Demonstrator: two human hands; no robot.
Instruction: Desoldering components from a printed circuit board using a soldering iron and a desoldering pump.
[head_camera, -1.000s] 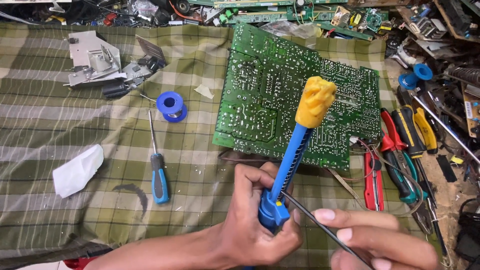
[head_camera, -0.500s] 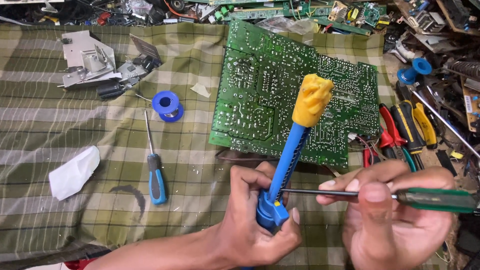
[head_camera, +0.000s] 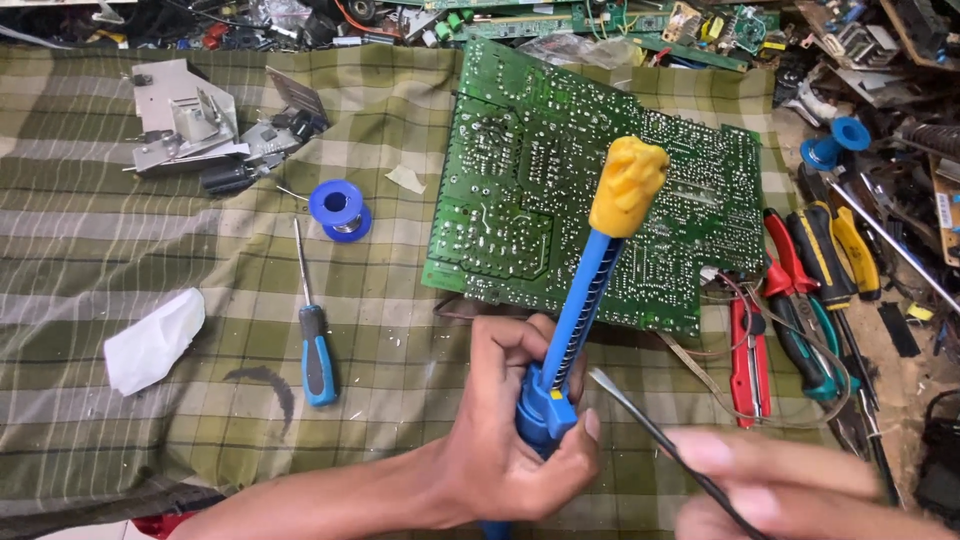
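L hand (head_camera: 510, 440) is gripping the blue plastic desoldering pump w/ yellow ribbed plunger knob (head_camera: 590, 290), fingers wrapped fully round the lower barrel, thumb lying over the front. Pump is standing tilted, knob up and leaning away to the R of the grip. R hand (head_camera: 780, 490), blurred, is closing round the handle end of a thin dark-shafted flat-tip screwdriver (head_camera: 650, 430); its tip is pointing toward the pump barrel just R of the L grip, touching or not I can't tell.

Beyond the grip, under the knob, a large green circuit board (head_camera: 560, 190) is lying solder side up on the green plaid cloth (head_camera: 100, 270). Left of the grip: a blue-handled screwdriver (head_camera: 315, 335), a blue solder spool (head_camera: 341, 208), a crumpled white tissue (head_camera: 153, 340). Right of it: red-handled pliers (head_camera: 752, 350) and more hand tools.
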